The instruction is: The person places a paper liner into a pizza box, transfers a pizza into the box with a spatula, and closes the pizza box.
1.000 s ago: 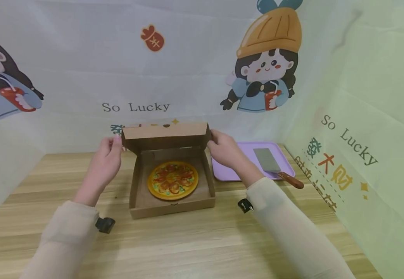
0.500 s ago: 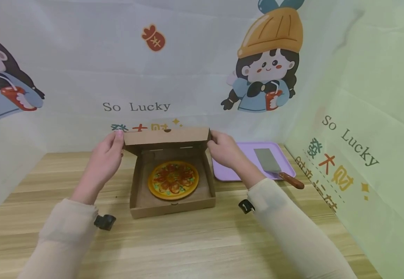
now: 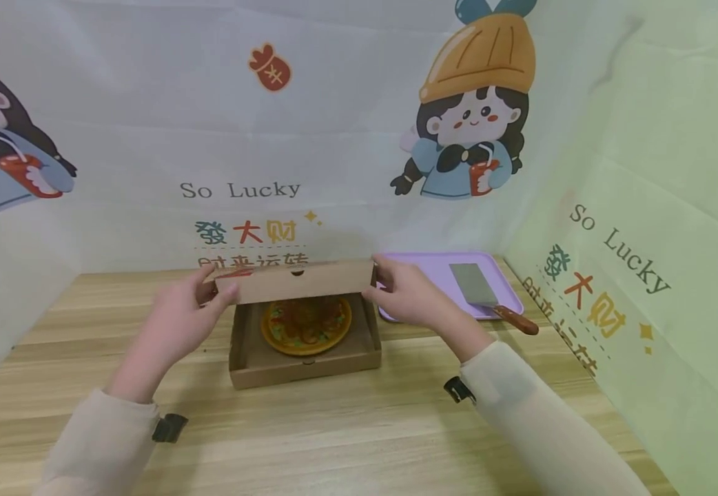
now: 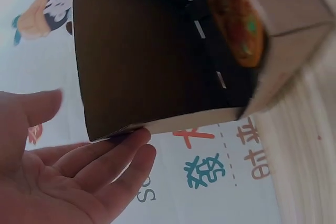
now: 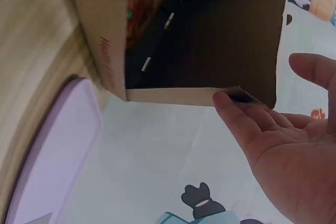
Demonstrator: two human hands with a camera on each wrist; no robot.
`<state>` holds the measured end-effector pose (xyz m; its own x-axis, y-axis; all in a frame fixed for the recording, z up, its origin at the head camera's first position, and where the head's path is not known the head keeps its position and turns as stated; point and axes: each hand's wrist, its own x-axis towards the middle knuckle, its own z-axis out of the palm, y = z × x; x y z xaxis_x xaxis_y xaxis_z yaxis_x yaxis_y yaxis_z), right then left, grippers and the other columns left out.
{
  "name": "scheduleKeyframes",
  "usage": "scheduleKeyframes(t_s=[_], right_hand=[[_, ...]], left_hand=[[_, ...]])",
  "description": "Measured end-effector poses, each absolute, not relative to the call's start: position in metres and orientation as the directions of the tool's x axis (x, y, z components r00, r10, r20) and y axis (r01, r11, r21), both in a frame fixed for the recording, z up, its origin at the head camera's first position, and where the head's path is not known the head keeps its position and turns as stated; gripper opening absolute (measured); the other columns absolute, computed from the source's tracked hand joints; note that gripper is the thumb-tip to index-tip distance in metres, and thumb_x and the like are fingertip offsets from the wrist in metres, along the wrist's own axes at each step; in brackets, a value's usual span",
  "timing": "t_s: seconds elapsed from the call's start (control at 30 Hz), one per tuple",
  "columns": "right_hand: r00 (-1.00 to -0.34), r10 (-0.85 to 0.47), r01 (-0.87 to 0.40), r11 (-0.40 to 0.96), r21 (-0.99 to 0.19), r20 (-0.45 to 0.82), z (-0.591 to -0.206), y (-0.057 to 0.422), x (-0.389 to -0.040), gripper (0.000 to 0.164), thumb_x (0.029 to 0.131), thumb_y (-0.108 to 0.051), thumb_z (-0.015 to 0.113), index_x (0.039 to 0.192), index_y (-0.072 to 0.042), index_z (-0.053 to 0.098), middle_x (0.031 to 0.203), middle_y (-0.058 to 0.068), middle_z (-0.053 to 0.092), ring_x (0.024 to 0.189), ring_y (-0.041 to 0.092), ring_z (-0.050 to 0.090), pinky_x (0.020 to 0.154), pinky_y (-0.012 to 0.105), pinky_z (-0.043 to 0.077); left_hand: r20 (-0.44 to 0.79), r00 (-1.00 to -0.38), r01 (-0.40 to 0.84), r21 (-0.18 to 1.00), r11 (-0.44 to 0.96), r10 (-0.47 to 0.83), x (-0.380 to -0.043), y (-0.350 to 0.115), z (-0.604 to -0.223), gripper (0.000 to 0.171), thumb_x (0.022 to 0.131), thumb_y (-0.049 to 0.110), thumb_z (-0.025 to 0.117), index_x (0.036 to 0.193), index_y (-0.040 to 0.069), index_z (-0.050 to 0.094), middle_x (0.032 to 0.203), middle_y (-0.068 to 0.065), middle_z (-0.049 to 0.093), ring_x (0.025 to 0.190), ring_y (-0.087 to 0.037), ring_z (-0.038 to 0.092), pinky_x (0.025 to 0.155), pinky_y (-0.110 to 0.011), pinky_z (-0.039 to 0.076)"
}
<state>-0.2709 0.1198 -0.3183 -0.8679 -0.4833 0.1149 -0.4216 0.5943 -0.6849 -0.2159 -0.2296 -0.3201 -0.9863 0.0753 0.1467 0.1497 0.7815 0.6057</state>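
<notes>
A brown cardboard pizza box (image 3: 306,375) sits on the table with its lid (image 3: 297,281) tilted partway over a round pizza (image 3: 306,327). The lid hides the pizza's back part in the head view. My left hand (image 3: 182,313) is at the lid's left front corner; in the left wrist view its fingers (image 4: 113,163) touch the lid's side and the thumb stands apart. At the opposite corner is my right hand (image 3: 408,289). Its fingers (image 5: 239,121) support the lid's side in the right wrist view, the thumb spread away.
Behind my right hand lies a purple tray (image 3: 424,269) near the back wall. A flat metal spatula (image 3: 473,284) rests on it, its wooden handle (image 3: 517,320) sticking out over the front edge. Printed cloth (image 3: 346,138) surrounds the wooden table (image 3: 309,441).
The lid has come down and forward, covering more of the pizza. Both hands have moved down with it, and the wall lettering behind the lid now shows.
</notes>
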Motion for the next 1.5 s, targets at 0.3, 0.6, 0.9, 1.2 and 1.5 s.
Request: scheduleKeyframes(t_s=[0.3,0.6,0.9,1.2,1.5], right_hand=[[-0.845,-0.524,-0.498,0.699,-0.513,0.107,-0.339,0.123,-0.258,0.082,0.102,-0.03,0.074,0.166,-0.001,0.032,0.154,0.023,0.059,0.138,0.036,0.063,0.113,0.048,0.055],[-0.792,-0.581,-0.608,0.725,-0.324,0.187,-0.36,0.121,-0.252,0.059,0.103,-0.021,0.073,0.154,0.001,0.052,0.138,0.022,0.072,0.105,0.027,0.077,0.094,0.039,0.064],[-0.672,-0.653,-0.723,0.68,-0.12,0.348,-0.379,0.124,-0.25,0.046,0.099,-0.016,0.077,0.139,0.002,0.063,0.111,0.016,0.081,0.094,0.025,0.081,0.084,0.033,0.067],[-0.645,-0.672,-0.734,0.677,-0.049,0.364,-0.39,0.125,-0.249,0.046,0.098,-0.018,0.078,0.138,0.001,0.063,0.105,0.014,0.082,0.085,0.023,0.08,0.077,0.031,0.067],[-0.631,-0.678,-0.739,0.673,-0.025,0.377,-0.396,0.125,-0.246,0.044,0.097,-0.016,0.079,0.136,0.002,0.065,0.115,0.017,0.081,0.091,0.025,0.082,0.08,0.033,0.067]], left_hand=[[0.19,-0.974,0.195,0.433,0.88,0.122,-0.205,-0.221,-0.343,0.059,0.098,0.027,0.078,0.147,0.0,0.06,0.135,-0.031,0.069,0.117,-0.05,0.069,0.092,-0.063,0.058],[0.185,-0.974,0.194,0.392,0.899,0.13,-0.202,-0.216,-0.357,0.051,0.093,0.02,0.083,0.139,0.001,0.068,0.124,-0.027,0.075,0.092,-0.032,0.064,0.068,-0.035,0.047],[0.14,-0.983,0.163,0.396,0.904,0.116,-0.197,-0.208,-0.366,0.052,0.094,0.014,0.081,0.14,-0.005,0.064,0.114,-0.026,0.074,0.086,-0.027,0.066,0.07,-0.04,0.06],[0.202,-0.968,0.212,0.345,0.914,0.148,-0.19,-0.203,-0.376,0.046,0.093,0.012,0.083,0.131,-0.007,0.067,0.111,-0.027,0.073,0.087,-0.029,0.071,0.082,-0.052,0.065],[0.216,-0.965,0.213,0.318,0.924,0.148,-0.187,-0.202,-0.384,0.043,0.094,0.016,0.082,0.129,-0.004,0.069,0.107,-0.025,0.073,0.085,-0.03,0.072,0.081,-0.055,0.064]])
